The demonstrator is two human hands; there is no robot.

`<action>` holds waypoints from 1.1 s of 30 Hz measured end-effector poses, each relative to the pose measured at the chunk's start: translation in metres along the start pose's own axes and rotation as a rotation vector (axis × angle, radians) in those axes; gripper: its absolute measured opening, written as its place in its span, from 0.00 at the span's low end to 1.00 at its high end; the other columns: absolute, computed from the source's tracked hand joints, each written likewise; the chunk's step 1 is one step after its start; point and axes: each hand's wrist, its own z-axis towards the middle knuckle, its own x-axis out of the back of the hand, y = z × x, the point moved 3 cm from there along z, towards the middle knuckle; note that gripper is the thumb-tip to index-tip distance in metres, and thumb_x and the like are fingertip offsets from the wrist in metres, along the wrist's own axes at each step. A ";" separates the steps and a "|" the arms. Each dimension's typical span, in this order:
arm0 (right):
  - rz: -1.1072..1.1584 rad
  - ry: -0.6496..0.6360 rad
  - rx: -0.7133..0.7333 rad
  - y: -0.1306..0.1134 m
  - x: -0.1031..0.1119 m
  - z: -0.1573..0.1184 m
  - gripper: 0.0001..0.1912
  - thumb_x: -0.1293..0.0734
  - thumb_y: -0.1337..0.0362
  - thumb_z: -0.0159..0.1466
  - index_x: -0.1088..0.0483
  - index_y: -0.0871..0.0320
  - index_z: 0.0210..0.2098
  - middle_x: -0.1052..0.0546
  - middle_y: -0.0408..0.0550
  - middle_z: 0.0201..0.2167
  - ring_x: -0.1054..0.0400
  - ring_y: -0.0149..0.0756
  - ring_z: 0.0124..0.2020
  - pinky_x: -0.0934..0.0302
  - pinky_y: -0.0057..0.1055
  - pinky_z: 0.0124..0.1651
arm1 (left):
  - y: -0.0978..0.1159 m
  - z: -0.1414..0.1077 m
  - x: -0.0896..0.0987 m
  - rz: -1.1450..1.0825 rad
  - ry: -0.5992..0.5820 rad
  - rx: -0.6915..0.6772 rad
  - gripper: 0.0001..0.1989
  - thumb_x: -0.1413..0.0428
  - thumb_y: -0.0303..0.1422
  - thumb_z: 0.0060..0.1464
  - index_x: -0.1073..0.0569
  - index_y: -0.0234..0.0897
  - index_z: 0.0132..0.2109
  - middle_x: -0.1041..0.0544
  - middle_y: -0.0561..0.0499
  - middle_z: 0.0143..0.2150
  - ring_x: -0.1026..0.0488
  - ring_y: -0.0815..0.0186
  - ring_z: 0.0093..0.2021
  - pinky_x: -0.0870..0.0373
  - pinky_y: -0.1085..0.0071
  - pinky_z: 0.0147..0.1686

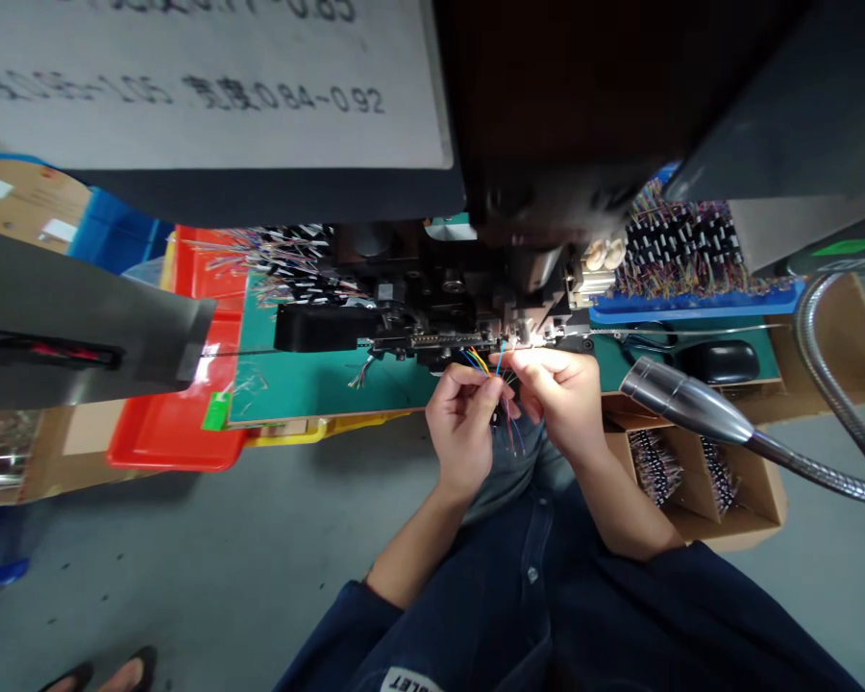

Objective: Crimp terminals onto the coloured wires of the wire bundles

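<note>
Right at the front of a dark crimping machine [454,288], both my hands are raised close together. My left hand [465,418] pinches a bundle of thin coloured wires [480,361], with blue, orange, yellow and purple strands fanning out. Some wire ends hang below the fingers, beside a small dark piece that is partly hidden. My right hand [558,389] is closed at thumb and forefinger by the machine's lit working point [530,336]. A blue wire [503,356] runs up between the hands to that point; the right fingertips seem to grip a wire end there.
Wire harnesses lie in a red tray [169,442] area at left and a blue tray [692,309] at right. A gooseneck lamp [684,399] reaches in from the right, near scissors [649,336]. A divided cardboard box [756,490] holds harnesses. A machine panel hangs overhead.
</note>
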 end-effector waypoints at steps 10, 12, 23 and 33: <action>0.064 -0.035 -0.012 0.004 0.002 0.000 0.18 0.20 0.47 0.72 0.11 0.54 0.36 0.24 0.40 0.18 0.42 0.27 0.14 0.44 0.29 0.18 | -0.002 -0.001 -0.002 -0.018 -0.031 0.012 0.19 0.24 0.42 0.67 0.25 0.41 0.39 0.20 0.58 0.29 0.23 0.71 0.22 0.23 0.76 0.25; 0.080 -0.023 -0.039 0.007 0.002 0.001 0.18 0.20 0.47 0.72 0.11 0.55 0.34 0.27 0.38 0.16 0.43 0.27 0.14 0.44 0.28 0.18 | 0.002 0.001 -0.004 -0.016 -0.019 0.000 0.21 0.23 0.43 0.66 0.25 0.40 0.38 0.19 0.57 0.29 0.23 0.72 0.22 0.24 0.77 0.25; 0.078 0.014 -0.063 0.007 0.000 0.001 0.19 0.20 0.47 0.71 0.12 0.55 0.33 0.32 0.36 0.14 0.43 0.28 0.14 0.41 0.29 0.19 | 0.007 0.005 -0.009 -0.066 -0.021 -0.064 0.18 0.23 0.41 0.67 0.22 0.40 0.38 0.16 0.56 0.30 0.22 0.72 0.22 0.23 0.78 0.26; -0.065 -0.086 0.041 -0.006 0.004 -0.003 0.20 0.19 0.44 0.72 0.10 0.55 0.47 0.23 0.42 0.20 0.31 0.36 0.19 0.32 0.35 0.24 | 0.003 0.002 -0.006 -0.066 -0.064 -0.039 0.16 0.23 0.41 0.67 0.21 0.41 0.40 0.18 0.57 0.31 0.24 0.72 0.22 0.25 0.77 0.23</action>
